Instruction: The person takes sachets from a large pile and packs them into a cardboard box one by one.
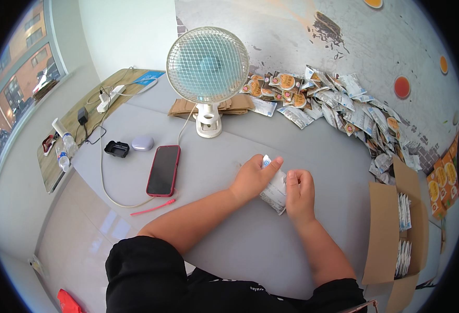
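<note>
Between my hands, over the grey table (220,229), is a small white sachet (275,197) with printing on it, tilted. My left hand (251,180) is closed around its upper part, thumb laid across the front. At the sachet's right edge my right hand (300,197) is closed, thumb against the bent fingers in a pinch. The fingertips hide what exactly they grip, but the sachet's edge runs up to them.
A fan (208,68) stands at the back by folded brown paper bags (234,104). Loose sachets (352,107) are heaped at the back right. An open cardboard box (384,229) holds rows of sachets. A phone (163,171), pink cable (153,207) and earbud case (142,143) lie left.
</note>
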### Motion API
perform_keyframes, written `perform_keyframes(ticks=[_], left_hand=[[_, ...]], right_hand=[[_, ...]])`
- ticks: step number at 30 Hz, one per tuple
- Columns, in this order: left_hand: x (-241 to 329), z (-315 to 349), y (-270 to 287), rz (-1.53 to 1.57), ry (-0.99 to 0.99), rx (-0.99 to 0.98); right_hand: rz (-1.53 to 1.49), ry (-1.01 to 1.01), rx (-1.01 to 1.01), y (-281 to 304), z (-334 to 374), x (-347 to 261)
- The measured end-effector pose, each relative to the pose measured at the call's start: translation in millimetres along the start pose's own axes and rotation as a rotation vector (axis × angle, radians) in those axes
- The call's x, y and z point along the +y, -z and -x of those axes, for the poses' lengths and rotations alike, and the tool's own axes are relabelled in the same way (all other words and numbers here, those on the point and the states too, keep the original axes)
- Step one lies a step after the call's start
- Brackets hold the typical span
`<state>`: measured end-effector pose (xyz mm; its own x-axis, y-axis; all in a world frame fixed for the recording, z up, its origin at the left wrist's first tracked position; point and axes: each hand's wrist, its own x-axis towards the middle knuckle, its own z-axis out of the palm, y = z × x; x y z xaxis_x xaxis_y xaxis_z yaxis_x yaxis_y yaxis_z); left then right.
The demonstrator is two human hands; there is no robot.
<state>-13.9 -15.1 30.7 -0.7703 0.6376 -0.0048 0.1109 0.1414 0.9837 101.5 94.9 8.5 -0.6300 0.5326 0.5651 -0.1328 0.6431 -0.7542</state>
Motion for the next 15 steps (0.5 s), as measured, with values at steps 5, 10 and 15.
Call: perform_keyframes(ticks=[5,10,15], left_hand=[[7,35,-15,0.207,-0.040,-0.120],[6,41,-18,0.372,-0.098,-0.164],[7,39,-20,0.452,-0.067,-0.192]], right_hand=[[-0.172,-0.194,-0.061,3,2,-18],[-0.466,-0.322,-0.184,9,2,-26],[-0.577,-0.379,-0.205,6,4,-25]])
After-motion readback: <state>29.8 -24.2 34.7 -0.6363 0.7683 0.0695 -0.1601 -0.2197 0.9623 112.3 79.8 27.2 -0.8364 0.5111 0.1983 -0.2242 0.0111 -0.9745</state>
